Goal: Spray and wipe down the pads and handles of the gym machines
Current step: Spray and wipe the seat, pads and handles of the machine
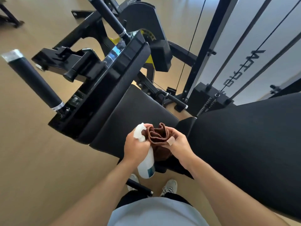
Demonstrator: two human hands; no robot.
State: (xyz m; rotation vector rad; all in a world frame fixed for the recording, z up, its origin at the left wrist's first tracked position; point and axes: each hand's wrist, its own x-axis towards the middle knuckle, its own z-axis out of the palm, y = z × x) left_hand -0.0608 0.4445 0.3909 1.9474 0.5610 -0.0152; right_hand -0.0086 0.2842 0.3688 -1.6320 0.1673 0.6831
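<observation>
- Pale wooden flooring (32, 160) runs under the black gym machine with its padded black vinyl seat (130, 115).
- We see a rumpled brown cloth (158, 136), folded loosely, above the seat pad.
- Our left hand (136, 147) wraps the white plastic spray bottle (146, 165), nozzle up, and pinches the cloth's edge.
- Our right hand (178, 142) grips the cloth's other side.
</observation>
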